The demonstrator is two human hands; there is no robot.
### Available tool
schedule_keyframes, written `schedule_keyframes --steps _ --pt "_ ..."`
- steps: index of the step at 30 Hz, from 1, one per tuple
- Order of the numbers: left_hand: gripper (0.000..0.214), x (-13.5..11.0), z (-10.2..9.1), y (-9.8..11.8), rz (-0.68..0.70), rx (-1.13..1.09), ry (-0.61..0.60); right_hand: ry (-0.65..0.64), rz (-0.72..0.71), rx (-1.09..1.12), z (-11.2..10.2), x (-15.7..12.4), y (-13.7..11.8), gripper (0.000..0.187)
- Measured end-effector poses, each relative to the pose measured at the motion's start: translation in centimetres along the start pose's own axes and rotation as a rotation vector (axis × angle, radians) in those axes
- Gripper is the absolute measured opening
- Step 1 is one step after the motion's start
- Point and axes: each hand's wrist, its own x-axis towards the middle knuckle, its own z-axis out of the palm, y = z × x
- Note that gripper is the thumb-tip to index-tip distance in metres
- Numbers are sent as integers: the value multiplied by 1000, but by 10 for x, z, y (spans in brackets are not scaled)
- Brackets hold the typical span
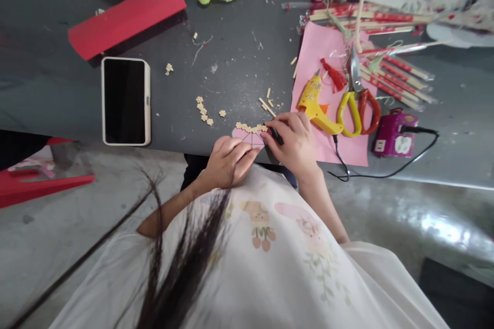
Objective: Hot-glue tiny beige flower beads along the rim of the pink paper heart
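Observation:
A small pink paper piece [240, 133] with dark lines drawn on it lies at the table's front edge. Along its upper edge runs a row of tiny pale flower-shaped pieces [250, 128]. My left hand [231, 160] is closed over the paper's lower part, fingers together, holding it. At the right end of the row, my right hand [294, 140] pinches with thumb and index finger; what sits between the fingertips is too small to make out. A small black object [277, 136] shows under that hand. More flower pieces [203, 111] lie to the left, with one single flower [222, 113] apart.
Short pale sticks [266, 105] lie beyond my right hand. On pink paper [309, 56] are a yellow glue gun [317, 105], scissors [357, 108] and a red tassel [335, 75]. A purple box [396, 133] with a cable stands farther right. At left are a phone [125, 102] and red card [127, 19].

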Motion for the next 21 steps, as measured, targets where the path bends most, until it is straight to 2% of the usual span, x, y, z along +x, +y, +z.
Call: schedule_keyframes --steps 6,11,17,21 --pt "14 2 0 1 -18 0 -14 -10 9 22 0 0 0 19" --pt "18 6 -1 2 -86 19 -27 13 -24 3 -1 1 -1 18" --pt "32 14 -1 4 -145 77 -137 -11 0 14 -2 1 -1 18" --pt "34 17 1 5 -159 111 -148 -2 -11 -3 -2 1 -2 16"
